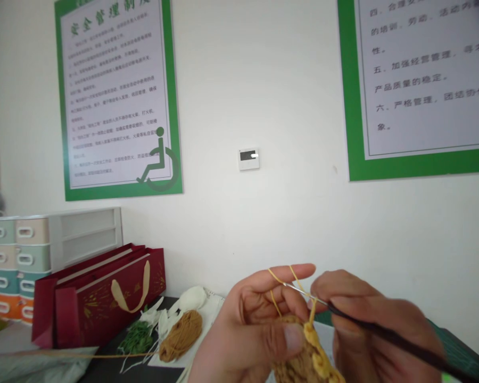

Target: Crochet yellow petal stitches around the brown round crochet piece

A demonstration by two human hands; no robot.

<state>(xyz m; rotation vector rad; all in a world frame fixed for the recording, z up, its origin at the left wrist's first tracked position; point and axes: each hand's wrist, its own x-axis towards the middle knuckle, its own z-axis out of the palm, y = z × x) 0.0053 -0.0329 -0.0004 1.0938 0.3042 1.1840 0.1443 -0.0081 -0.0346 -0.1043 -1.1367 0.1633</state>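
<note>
My left hand (259, 324) pinches a piece of crochet work (293, 356), brown with a yellow edge, between thumb and fingers. Yellow yarn (277, 276) loops over its raised index finger. In my right hand (367, 319) is a crochet hook (367, 322) with a dark handle and a thin metal shaft, held like a pen. The hook's metal end points left, touching the yellow yarn just above the work. A yellow strand runs from the hook down to the edge. The lower part of the piece is cut off by the frame.
Left of my hands lie a brown yarn ball (181, 335), green yarn (137, 336) and white yarn (191, 299). Behind them stand dark red gift bags (104, 303) and a drawer unit (34, 255). A green mat (463, 351) lies at the right. Green-framed posters (115, 101) hang on the wall.
</note>
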